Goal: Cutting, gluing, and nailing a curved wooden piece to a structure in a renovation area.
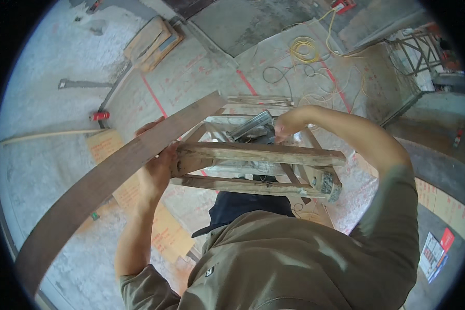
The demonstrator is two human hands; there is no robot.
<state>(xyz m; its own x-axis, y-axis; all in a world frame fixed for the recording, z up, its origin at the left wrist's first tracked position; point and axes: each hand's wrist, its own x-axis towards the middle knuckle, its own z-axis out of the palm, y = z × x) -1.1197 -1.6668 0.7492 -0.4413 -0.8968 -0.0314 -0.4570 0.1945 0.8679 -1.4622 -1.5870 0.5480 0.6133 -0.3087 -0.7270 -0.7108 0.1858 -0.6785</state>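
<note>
A long brown wooden board (113, 160) runs from the lower left up to the middle, tilted. My left hand (159, 164) is closed around it, fingers showing on its far edge and the thumb side on the near edge. My right hand (290, 124) is closed on a grey metal tool that looks like a nail gun (254, 126), over the wooden stepladder (258, 151). Part of its grip is hidden behind my fingers. The stepladder stands right in front of my body, its worn top bars below both hands. Whether the tool rests on it, I cannot tell.
Yellow hose (304, 50) and loose cables lie on the covered floor (201, 82) ahead. A stack of boards (152, 44) leans by the left wall. A red cylinder (100, 116) sits at the left, and a metal frame (417, 54) stands at the far right.
</note>
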